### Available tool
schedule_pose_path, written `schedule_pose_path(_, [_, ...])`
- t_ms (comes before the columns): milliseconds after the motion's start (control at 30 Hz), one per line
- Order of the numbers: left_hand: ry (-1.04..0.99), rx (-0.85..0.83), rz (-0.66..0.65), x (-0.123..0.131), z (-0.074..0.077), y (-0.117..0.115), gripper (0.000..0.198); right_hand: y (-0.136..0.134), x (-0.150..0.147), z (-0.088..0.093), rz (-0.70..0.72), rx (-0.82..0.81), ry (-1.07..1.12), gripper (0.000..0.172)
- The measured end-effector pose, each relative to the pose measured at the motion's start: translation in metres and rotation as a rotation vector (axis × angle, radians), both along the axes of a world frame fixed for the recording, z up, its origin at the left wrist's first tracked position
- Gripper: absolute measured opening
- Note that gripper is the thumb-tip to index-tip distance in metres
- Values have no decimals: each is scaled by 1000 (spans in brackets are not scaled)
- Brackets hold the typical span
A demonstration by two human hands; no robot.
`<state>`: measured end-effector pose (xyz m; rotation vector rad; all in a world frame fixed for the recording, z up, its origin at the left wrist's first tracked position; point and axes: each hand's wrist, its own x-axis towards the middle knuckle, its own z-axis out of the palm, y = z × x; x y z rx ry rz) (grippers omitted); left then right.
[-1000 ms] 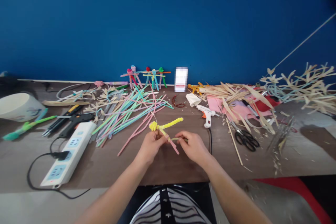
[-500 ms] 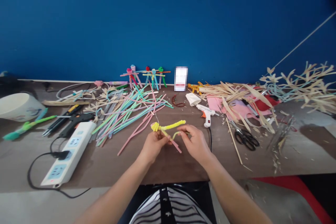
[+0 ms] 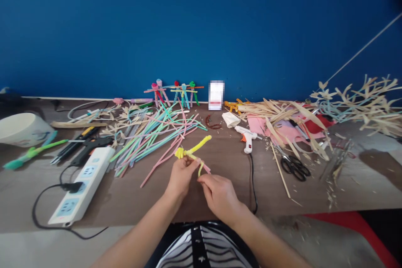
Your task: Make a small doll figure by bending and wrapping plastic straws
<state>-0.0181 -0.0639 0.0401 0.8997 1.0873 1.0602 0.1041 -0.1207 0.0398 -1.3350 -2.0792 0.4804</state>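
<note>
A yellow and pink pipe-cleaner figure (image 3: 198, 146) is pinched in my left hand (image 3: 182, 174), with its coiled yellow end at the fingertips and one yellow arm pointing up to the right. My right hand (image 3: 220, 194) is closed on the tip of a thin yellow-green strand (image 3: 201, 169) that hangs from the figure beside its pink ends. Loose pastel pipe cleaners (image 3: 150, 138) lie in a pile beyond my left hand. Several small pipe-cleaner dolls (image 3: 184, 94) lean against the blue wall.
On the left are a white power strip (image 3: 83, 188), a black glue gun (image 3: 89, 148) and a white bowl (image 3: 23, 127). To the right lie a white glue gun (image 3: 248, 138) with its cord, black scissors (image 3: 294, 167), a thin stick (image 3: 280, 171) and dried strips (image 3: 276, 111).
My right hand has moved down and left, bending the thin strand downward. The figure has shifted slightly left, and its yellow arm now points more steeply upward.
</note>
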Motion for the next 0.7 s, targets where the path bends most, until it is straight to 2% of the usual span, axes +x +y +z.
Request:
schedule_pose_path(100, [-117, -105, 34, -1, -1, -1, 18, 0, 1, -12, -50, 24, -48, 27])
schedule_pose_path(267, [-115, -267, -6, -6, 2, -2, 17, 12, 12, -16, -109, -13, 125, 30])
schedule_pose_path(500, [-65, -71, -51, -6, 5, -1, 21, 34, 29, -5, -230, -93, 351, 21])
schedule_pose_path(700, [88, -12, -64, -3, 3, -3, 17, 35, 27, 8, -246, -130, 551, 16])
